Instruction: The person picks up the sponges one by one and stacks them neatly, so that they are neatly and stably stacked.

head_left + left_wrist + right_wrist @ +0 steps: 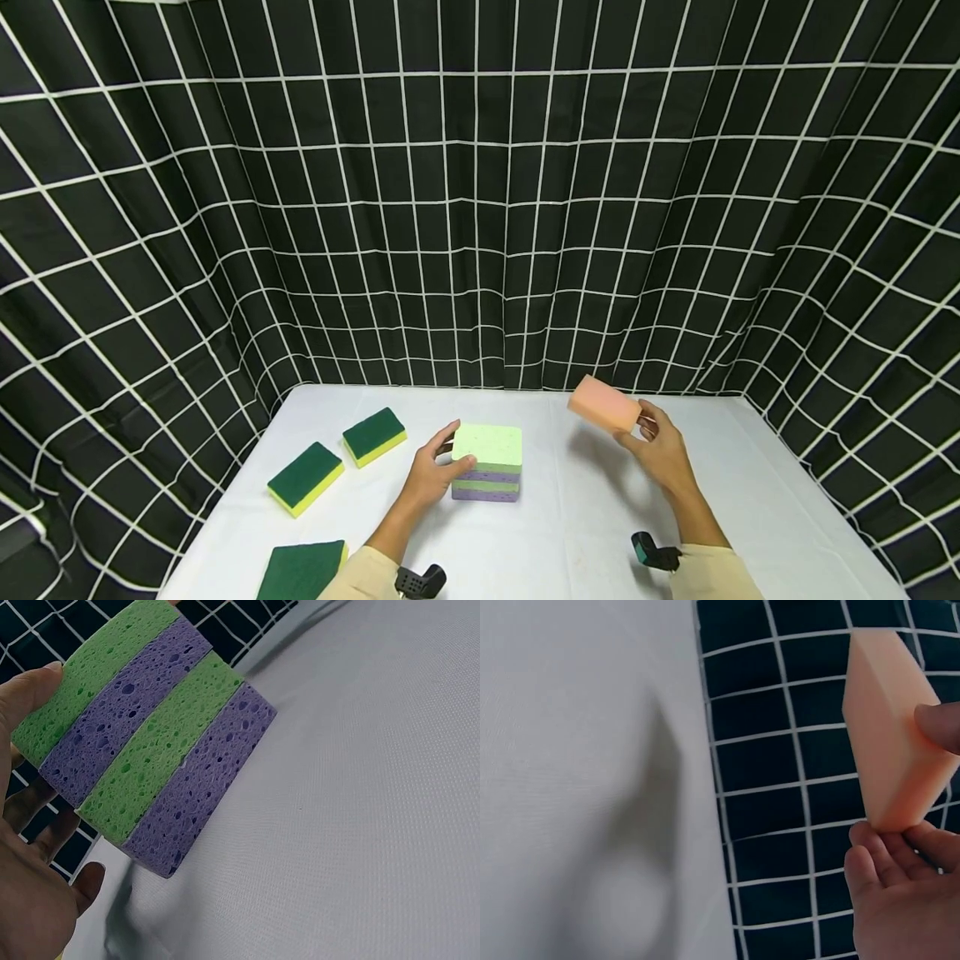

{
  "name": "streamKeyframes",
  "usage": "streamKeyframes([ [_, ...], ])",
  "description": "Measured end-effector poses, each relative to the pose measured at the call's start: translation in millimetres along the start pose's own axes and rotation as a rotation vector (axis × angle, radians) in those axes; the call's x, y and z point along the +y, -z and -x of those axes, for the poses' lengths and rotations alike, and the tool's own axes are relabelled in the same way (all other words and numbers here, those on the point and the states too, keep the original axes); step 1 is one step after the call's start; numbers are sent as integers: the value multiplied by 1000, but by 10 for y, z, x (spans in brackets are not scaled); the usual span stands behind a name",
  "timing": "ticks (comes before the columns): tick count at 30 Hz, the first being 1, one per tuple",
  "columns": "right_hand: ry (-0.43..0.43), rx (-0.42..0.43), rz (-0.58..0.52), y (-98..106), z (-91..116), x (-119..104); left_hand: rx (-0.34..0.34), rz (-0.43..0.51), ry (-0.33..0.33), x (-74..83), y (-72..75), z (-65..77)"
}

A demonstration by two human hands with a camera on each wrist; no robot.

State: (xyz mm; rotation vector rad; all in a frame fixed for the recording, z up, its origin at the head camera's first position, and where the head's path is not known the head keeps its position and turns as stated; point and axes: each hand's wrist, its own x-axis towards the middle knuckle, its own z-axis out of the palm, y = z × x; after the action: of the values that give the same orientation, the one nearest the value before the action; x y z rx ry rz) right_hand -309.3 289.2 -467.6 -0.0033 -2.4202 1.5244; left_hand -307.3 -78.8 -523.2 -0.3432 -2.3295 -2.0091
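In the head view, a stack of sponges in alternating light green and purple layers stands mid-table. A light green one lies on top. My left hand holds the stack's left side, thumb at the front and fingers behind. The left wrist view shows that thumb against the top green sponge, above a purple sponge; some fingers are partly hidden behind. Off to the right, my right hand pinches an orange sponge by one end. It is tilted and raised above the table, its shadow below.
Left of the stack lie green-and-yellow scrub sponges: one near the back, one further left, and one at the front, partly behind my left sleeve. A white cloth covers the table. A black gridded curtain surrounds its back and sides.
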Motion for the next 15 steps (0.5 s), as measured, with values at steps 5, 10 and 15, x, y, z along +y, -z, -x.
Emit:
streamKeyframes([
  [5,48,-1,-28,28,68,-121,4,7,1,-4,3,-12],
  [10,123,14,-49,27,123,-230,2,18,-6,-16,-4,-17],
  [15,163,0,-65,27,166,-306,-6,19,-6,21,0,6],
])
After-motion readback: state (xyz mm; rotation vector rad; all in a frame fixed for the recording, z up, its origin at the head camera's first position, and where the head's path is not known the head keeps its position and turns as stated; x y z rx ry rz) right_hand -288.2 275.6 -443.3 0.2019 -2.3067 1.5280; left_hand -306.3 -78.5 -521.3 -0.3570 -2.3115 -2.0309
